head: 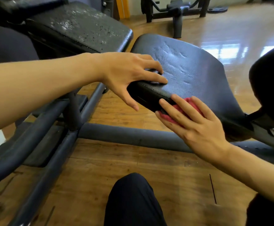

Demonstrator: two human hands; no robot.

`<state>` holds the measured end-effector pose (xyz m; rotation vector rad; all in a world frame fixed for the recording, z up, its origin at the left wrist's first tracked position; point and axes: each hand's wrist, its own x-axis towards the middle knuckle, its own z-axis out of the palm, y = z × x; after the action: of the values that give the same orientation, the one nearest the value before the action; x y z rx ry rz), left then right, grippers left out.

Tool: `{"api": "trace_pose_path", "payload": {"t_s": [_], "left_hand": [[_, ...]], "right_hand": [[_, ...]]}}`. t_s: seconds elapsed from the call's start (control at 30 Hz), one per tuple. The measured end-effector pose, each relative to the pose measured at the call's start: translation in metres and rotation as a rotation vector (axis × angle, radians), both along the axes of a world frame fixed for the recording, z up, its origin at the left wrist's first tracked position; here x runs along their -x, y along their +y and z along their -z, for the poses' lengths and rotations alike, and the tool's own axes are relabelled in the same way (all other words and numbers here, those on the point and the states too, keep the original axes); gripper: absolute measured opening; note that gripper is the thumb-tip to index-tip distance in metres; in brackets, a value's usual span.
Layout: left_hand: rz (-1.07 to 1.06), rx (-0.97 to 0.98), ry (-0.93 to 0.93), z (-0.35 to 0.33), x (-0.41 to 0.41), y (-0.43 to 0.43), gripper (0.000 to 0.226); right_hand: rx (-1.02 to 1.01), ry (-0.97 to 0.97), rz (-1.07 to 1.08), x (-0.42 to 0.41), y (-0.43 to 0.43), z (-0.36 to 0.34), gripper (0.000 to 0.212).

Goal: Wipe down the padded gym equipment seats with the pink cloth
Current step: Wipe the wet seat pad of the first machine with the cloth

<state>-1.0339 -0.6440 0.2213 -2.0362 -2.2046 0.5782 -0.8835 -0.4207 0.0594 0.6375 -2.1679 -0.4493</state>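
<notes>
Knee (133,198) low in view. R hand (196,126), fingers flat, presses pink cloth (181,110) on seat (195,74) near edge to wipe; L hand (129,75), fingers spread, rests on corner, prob. to steady it.

From here I see both of my forearms bare up to the frame edges, no sleeves, watch, bands or rings on either. My left hand (124,74) and right hand (196,126) wear no gloves, and the nails look short and plain. Lower down, my knee (133,198) is covered in dark, near-black trouser fabric
</notes>
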Motion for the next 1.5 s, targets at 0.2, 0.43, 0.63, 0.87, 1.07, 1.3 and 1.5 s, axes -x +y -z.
{"api": "trace_pose_path", "payload": {"t_s": [0.2, 0.43, 0.63, 0.87, 1.07, 1.3, 1.5], "left_hand": [[-0.007, 0.016, -0.044, -0.003, 0.010, -0.002, 0.122], [-0.025, -0.029, -0.087, -0.004, 0.010, -0.006, 0.129], [-0.035, -0.054, -0.150, -0.005, 0.009, -0.008, 0.128], [-0.055, -0.102, -0.159, 0.001, 0.011, -0.009, 0.131], [-0.055, -0.125, -0.209, 0.000, 0.011, -0.009, 0.128], [-0.032, -0.128, -0.158, 0.004, 0.015, -0.010, 0.131], [-0.064, -0.086, -0.135, 0.006, 0.017, -0.003, 0.131]], "right_hand": [[-0.011, 0.049, -0.036, 0.030, -0.053, -0.023, 0.047], [-0.055, 0.010, 0.060, 0.010, -0.032, -0.010, 0.051], [0.081, 0.055, 0.005, 0.044, -0.085, -0.034, 0.044], [0.044, -0.014, 0.037, -0.009, -0.001, -0.007, 0.053], [0.122, 0.045, -0.023, 0.051, -0.097, -0.043, 0.044], [0.014, 0.037, -0.012, -0.007, 0.011, 0.004, 0.054], [0.266, 0.055, -0.024, -0.008, 0.007, -0.004, 0.055]]}}
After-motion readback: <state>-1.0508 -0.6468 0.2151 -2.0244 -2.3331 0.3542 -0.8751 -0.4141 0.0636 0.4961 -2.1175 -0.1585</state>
